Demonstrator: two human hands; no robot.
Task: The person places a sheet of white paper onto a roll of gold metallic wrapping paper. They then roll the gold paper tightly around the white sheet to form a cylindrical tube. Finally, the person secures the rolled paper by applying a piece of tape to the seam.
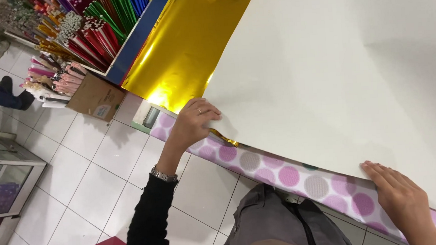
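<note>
While folded over gold foil [183, 44], white sheet [336, 75] under both hands' grip.

Sheet [336, 75] on foil [183, 49], over dotted paper [287, 176]; roll rack [96, 29] behind left.

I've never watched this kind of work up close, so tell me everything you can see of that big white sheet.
The white sheet is large, plain, matte and looks like paper. It lies nearly flat over a shiny gold foil sheet and a purple-dotted covering, faint creases across it. The left hand grips its near left corner, lifting it slightly; the right hand presses flat on its near edge.
</note>
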